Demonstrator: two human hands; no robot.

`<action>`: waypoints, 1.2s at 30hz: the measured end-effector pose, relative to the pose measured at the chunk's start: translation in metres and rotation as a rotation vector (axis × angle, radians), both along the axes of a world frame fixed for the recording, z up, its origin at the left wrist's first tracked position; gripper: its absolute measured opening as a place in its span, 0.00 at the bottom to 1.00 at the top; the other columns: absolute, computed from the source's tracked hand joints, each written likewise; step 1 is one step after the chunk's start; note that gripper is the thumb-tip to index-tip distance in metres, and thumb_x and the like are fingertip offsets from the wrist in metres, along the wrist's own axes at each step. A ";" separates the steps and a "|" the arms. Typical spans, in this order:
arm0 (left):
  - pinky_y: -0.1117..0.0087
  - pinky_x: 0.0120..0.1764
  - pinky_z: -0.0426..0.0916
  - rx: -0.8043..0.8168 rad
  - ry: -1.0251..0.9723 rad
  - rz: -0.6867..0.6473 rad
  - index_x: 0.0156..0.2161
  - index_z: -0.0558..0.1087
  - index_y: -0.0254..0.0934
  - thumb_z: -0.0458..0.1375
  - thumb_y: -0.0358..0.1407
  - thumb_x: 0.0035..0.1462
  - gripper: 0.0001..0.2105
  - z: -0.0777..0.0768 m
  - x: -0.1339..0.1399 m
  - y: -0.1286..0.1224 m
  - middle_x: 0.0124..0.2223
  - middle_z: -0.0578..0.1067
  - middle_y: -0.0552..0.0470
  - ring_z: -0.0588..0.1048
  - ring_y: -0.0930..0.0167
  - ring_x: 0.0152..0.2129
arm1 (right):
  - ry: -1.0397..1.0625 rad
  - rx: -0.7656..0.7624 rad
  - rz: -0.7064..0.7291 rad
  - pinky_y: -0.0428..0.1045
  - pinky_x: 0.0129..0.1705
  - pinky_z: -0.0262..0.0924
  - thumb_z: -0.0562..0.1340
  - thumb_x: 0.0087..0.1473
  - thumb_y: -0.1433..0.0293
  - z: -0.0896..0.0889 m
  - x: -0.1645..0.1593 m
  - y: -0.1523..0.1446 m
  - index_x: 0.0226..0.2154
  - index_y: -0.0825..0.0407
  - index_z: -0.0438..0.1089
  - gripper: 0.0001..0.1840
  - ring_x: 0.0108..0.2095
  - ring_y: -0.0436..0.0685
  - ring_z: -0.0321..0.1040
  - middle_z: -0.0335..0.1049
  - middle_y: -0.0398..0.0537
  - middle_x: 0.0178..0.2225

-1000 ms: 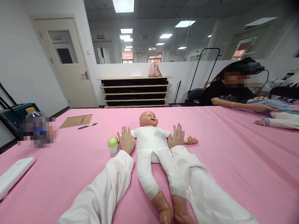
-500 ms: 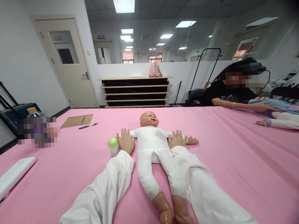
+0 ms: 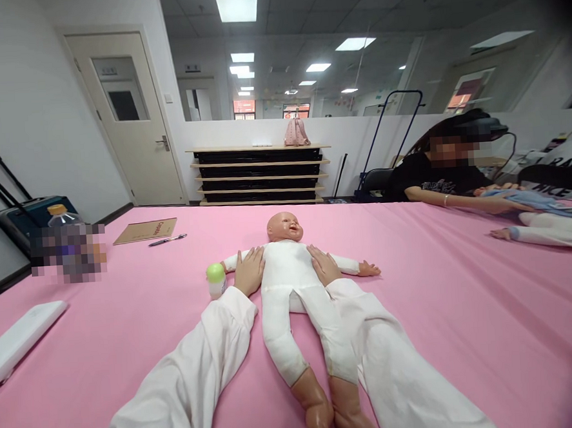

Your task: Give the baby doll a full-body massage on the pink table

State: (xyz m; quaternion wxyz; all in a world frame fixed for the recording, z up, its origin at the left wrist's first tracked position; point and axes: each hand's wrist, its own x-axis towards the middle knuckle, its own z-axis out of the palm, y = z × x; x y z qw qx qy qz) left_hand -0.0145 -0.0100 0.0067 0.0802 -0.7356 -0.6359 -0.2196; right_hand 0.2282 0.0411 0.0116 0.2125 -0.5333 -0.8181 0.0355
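A baby doll (image 3: 289, 268) with a white cloth body lies on its back, head away from me, arms spread wide. My left hand (image 3: 249, 272) rests flat at the doll's upper side, over the inner part of the arm on the left. At the opposite shoulder, my right hand (image 3: 325, 265) lies with its fingers stretched out against the doll's side. Both hands are open and grip nothing. A small bottle with a green cap (image 3: 216, 281) stands just left of my left hand, near the doll's hand.
A pink cloth (image 3: 418, 309) covers the table. On the left are a white device (image 3: 25, 343), a blurred bottle (image 3: 69, 246), a brown notebook (image 3: 145, 230) and a pen (image 3: 167, 240). At the right, another person (image 3: 443, 175) handles blue cloth by a second doll (image 3: 553, 230).
Both my hands have moved inward along the doll's arms, from the middle of the arms to its shoulders and sides. The doll stays in place.
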 end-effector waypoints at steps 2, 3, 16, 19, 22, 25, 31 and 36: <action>0.52 0.60 0.39 -0.008 -0.016 0.009 0.60 0.55 0.38 0.34 0.37 0.63 0.22 -0.001 0.000 0.001 0.60 0.60 0.50 0.55 0.70 0.58 | 0.005 0.023 -0.002 0.59 0.58 0.46 0.39 0.59 0.68 -0.003 0.001 0.002 0.58 0.51 0.52 0.26 0.60 0.54 0.46 0.50 0.48 0.60; 0.52 0.60 0.40 -0.013 -0.022 0.011 0.60 0.55 0.38 0.35 0.37 0.63 0.22 -0.001 0.000 0.001 0.59 0.60 0.50 0.55 0.70 0.58 | 0.006 0.037 -0.006 0.59 0.58 0.47 0.39 0.59 0.69 -0.004 0.001 0.002 0.58 0.50 0.53 0.26 0.60 0.54 0.47 0.51 0.48 0.59; 0.54 0.60 0.41 -0.017 -0.057 0.005 0.58 0.57 0.37 0.37 0.35 0.61 0.21 0.002 0.000 -0.001 0.59 0.61 0.50 0.57 0.71 0.57 | 0.049 0.015 -0.012 0.57 0.59 0.44 0.39 0.60 0.69 -0.004 0.001 -0.001 0.58 0.51 0.53 0.25 0.60 0.54 0.47 0.51 0.48 0.59; 0.54 0.60 0.42 -0.014 -0.061 0.004 0.58 0.58 0.37 0.37 0.34 0.61 0.21 0.002 0.000 0.000 0.59 0.61 0.50 0.57 0.70 0.57 | 0.045 0.040 -0.016 0.58 0.58 0.46 0.43 0.61 0.68 0.000 -0.001 -0.003 0.56 0.49 0.56 0.22 0.58 0.57 0.50 0.53 0.51 0.58; 0.54 0.59 0.43 -0.016 -0.058 -0.001 0.57 0.58 0.37 0.38 0.34 0.61 0.21 0.001 -0.001 0.000 0.58 0.62 0.49 0.58 0.70 0.56 | 0.034 0.057 -0.026 0.60 0.53 0.54 0.53 0.58 0.64 0.004 -0.001 -0.002 0.52 0.52 0.59 0.20 0.52 0.59 0.57 0.57 0.53 0.54; 0.53 0.59 0.43 -0.016 -0.058 -0.004 0.57 0.58 0.37 0.39 0.33 0.60 0.21 -0.002 -0.002 0.001 0.58 0.62 0.49 0.58 0.69 0.56 | 0.018 0.071 -0.036 0.59 0.48 0.59 0.56 0.57 0.63 0.007 0.000 -0.002 0.49 0.54 0.61 0.19 0.47 0.57 0.61 0.60 0.52 0.50; 0.52 0.58 0.45 0.012 -0.075 -0.020 0.57 0.59 0.36 0.39 0.33 0.60 0.21 -0.008 -0.004 0.003 0.58 0.62 0.47 0.59 0.68 0.56 | 0.017 0.096 -0.035 0.59 0.50 0.57 0.55 0.58 0.64 0.002 -0.002 -0.007 0.50 0.53 0.60 0.18 0.49 0.58 0.60 0.59 0.52 0.52; 0.52 0.58 0.46 0.030 -0.059 -0.009 0.56 0.60 0.36 0.40 0.32 0.59 0.21 -0.005 -0.003 0.000 0.57 0.63 0.47 0.59 0.67 0.56 | 0.042 0.100 0.001 0.59 0.50 0.58 0.55 0.58 0.64 0.000 -0.002 -0.004 0.50 0.53 0.61 0.18 0.49 0.58 0.60 0.59 0.52 0.51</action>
